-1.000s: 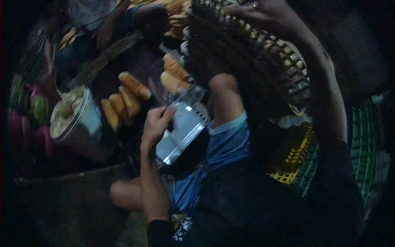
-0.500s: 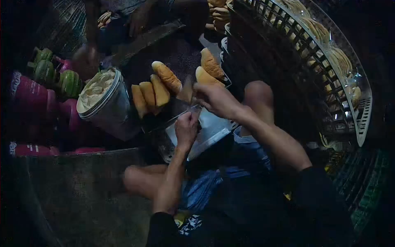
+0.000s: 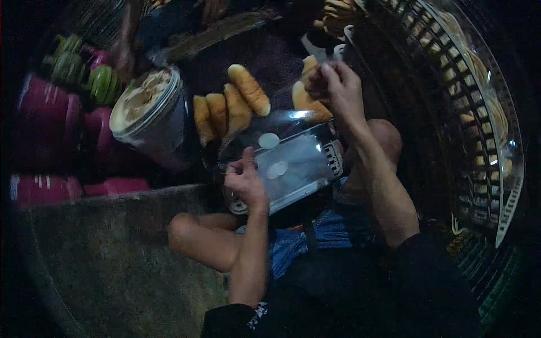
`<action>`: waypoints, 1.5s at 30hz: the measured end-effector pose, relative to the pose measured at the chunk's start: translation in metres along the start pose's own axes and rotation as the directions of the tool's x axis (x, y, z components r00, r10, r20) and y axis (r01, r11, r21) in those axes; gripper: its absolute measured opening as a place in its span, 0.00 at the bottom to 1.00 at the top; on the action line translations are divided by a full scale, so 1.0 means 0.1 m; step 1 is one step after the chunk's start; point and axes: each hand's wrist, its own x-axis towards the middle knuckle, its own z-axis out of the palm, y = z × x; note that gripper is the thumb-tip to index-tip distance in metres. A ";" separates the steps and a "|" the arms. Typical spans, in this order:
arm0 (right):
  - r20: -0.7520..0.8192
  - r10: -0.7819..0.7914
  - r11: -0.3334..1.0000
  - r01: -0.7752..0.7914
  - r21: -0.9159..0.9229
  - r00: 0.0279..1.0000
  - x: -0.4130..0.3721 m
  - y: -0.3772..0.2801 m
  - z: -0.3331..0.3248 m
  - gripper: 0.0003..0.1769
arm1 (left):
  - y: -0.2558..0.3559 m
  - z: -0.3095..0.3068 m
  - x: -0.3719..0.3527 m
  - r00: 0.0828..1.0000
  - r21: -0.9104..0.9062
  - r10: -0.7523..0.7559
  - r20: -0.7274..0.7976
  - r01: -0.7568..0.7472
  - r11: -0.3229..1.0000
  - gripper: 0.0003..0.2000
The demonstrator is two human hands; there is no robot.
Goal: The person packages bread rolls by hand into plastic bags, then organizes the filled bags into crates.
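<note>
My left hand (image 3: 245,181) is at the left end of a pale tray (image 3: 298,163), its fingers closed on thin clear plastic (image 3: 256,132). Two whitish ovals show on the plastic and over the tray. Raised to the right, my right hand (image 3: 341,87) has its fingers pinched together, and what they hold is too blurred to make out. Just beyond that hand lie bread rolls (image 3: 304,100), partly hidden by it. Several more long rolls (image 3: 248,90) lie side by side past the tray's far left edge.
A tub of pale cream (image 3: 143,101) stands at the left, near pink containers (image 3: 51,121) and green ones (image 3: 104,84). Large baskets (image 3: 479,112) with packed bread curve along the right. Another person's arm (image 3: 125,50) and a wooden board (image 3: 220,36) are at the top.
My hands have moved apart: the right one went up and right, the left one slightly left and down. More of the tray shows between them. The view has shifted too.
</note>
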 end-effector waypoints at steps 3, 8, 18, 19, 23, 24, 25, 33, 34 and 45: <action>0.129 0.078 0.942 -0.116 0.316 0.989 0.01 -0.11 0.32 0.10 | -0.42 0.07 -0.11 0.989 0.367 0.092 -0.119 -0.042 0.929 0.24; 0.389 0.071 0.930 -0.202 0.307 0.918 -0.21 0.03 0.69 0.07 | 0.01 0.11 -0.08 0.968 0.361 0.127 0.218 -0.201 0.911 0.30; 0.454 0.314 0.731 -0.517 0.444 0.834 -0.65 -0.09 0.10 0.13 | 0.75 0.18 0.85 0.652 -0.617 0.152 0.743 0.580 0.532 0.20; 0.449 0.350 0.694 -0.549 0.466 0.822 -0.66 -0.04 0.15 0.11 | 0.74 0.20 0.90 0.721 -0.631 0.164 0.674 0.446 0.634 0.21; 0.488 0.315 0.831 -0.485 0.272 0.814 -0.58 -0.01 0.46 0.11 | 0.73 0.13 0.92 0.838 -0.654 0.102 0.536 0.335 0.678 0.31; 0.459 0.283 0.825 -0.458 0.332 0.842 -0.55 0.01 0.56 0.11 | 0.72 0.08 0.92 0.837 -0.696 0.116 0.535 0.359 0.622 0.34; 0.429 0.254 0.815 -0.431 0.388 0.867 -0.53 0.02 0.65 0.12 | 0.67 0.01 0.93 0.617 -0.534 0.073 0.784 0.609 0.587 0.41; 0.381 0.255 0.897 -0.365 0.251 0.889 -0.53 -0.19 0.29 0.12 | 0.77 -0.16 1.28 0.893 -0.648 0.235 0.383 0.079 0.758 0.13; 0.383 0.243 0.908 -0.348 0.233 0.891 -0.53 -0.20 0.29 0.12 | 0.81 -0.24 1.28 0.875 -0.633 0.296 0.384 0.015 0.774 0.12; 0.322 0.156 0.915 -0.259 0.310 0.934 -0.60 -0.58 0.36 0.07 | 1.12 -0.26 1.03 0.877 -0.771 0.193 0.441 0.260 0.581 0.13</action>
